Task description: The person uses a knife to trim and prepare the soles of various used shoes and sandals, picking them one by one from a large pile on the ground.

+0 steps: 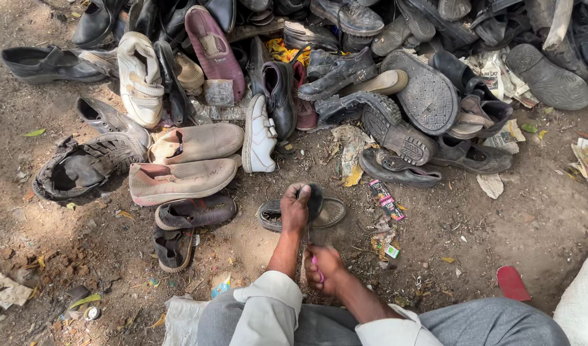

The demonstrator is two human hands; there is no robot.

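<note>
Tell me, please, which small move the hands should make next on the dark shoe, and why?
Probably draw the right hand back toward the body, pulling its pink-handled tool away from the dark shoe. The left hand presses on the shoe's top, holding it on the dirt ground, and the tool sits close behind it.

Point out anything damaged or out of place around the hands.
The left hand holds a dark worn shoe over a loose sole on the dirt. The right hand grips a pink-handled tool. Torn wrappers and paper scraps litter the ground beside the shoe pile.
</note>
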